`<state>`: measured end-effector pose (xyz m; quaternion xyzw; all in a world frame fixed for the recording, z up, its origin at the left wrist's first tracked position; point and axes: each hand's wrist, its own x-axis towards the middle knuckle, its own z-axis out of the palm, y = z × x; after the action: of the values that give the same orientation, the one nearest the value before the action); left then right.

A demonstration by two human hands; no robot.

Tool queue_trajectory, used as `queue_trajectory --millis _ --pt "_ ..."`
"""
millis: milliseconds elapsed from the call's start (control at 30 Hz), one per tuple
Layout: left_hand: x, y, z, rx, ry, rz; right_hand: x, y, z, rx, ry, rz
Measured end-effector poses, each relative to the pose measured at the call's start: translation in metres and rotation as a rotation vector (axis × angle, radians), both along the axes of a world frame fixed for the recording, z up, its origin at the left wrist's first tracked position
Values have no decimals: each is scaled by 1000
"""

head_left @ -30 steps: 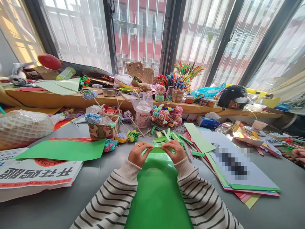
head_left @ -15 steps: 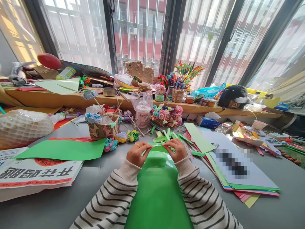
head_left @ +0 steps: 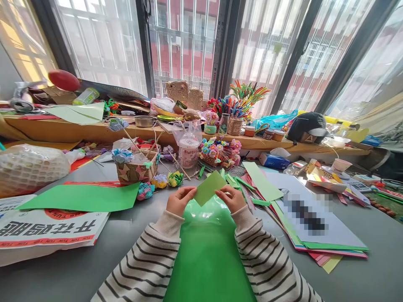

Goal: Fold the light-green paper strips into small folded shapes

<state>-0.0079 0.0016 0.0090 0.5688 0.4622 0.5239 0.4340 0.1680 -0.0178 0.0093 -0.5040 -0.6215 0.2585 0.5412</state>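
Note:
A light green piece of paper (head_left: 210,188) is held up between my two hands, its face tilted toward me. My left hand (head_left: 180,201) pinches its left corner with thumb and fingers. At the right corner, my right hand (head_left: 232,199) pinches it in the same way. Below the paper lies a smooth, shiny green sheet (head_left: 210,251), running from under my hands to the near edge of the view between my forearms. Cut green paper strips (head_left: 232,181) lie just beyond my right hand.
A green paper sheet (head_left: 82,197) rests on a printed white bag (head_left: 63,226) at left. Stacked papers (head_left: 327,214) lie at right. Behind stand a basket with paper flowers (head_left: 136,171), a plastic cup (head_left: 189,153) and beaded flowers (head_left: 222,152). The sill (head_left: 151,136) is cluttered.
The light green paper, seen nearly edge-on before, is now turned so that its broad face shows. Both hands stay in almost the same place, pinching it.

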Motion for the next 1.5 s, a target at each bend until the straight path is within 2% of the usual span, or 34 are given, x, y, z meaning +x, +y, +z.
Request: queue_trajectory --millis 133,267,333,400,467,500,800,1033,1233,1333,1500 --pt "4 -1 -4 -95 -29 -115 -3 2 -6 9 27 -70" --pt "8 -4 -5 -226 0 -341 1 1 -3 -22 54 -128" --pt "9 -4 -4 -231 51 -429 1 -1 1 -17 51 -148" --pt "9 -5 -1 -239 9 -386 0 -2 2 -55 3 -39" --pt "9 -6 1 -229 -47 -334 -3 -4 1 -77 -31 15" --pt "8 -6 1 -231 -49 -356 -5 -4 0 -83 -42 24" --pt "8 -5 -1 -225 -48 -317 -9 2 -13 -82 -37 35" --pt "8 -6 -1 -273 -56 -325 -7 -1 -9 -87 -76 31" --pt "8 -6 2 -241 -49 -261 -5 0 -7 -89 -120 45" --pt "8 -5 3 -210 -34 -252 -7 0 -6 -66 -103 5" --pt "6 -2 -1 -191 -6 -239 -10 -3 -1 -65 -139 9"
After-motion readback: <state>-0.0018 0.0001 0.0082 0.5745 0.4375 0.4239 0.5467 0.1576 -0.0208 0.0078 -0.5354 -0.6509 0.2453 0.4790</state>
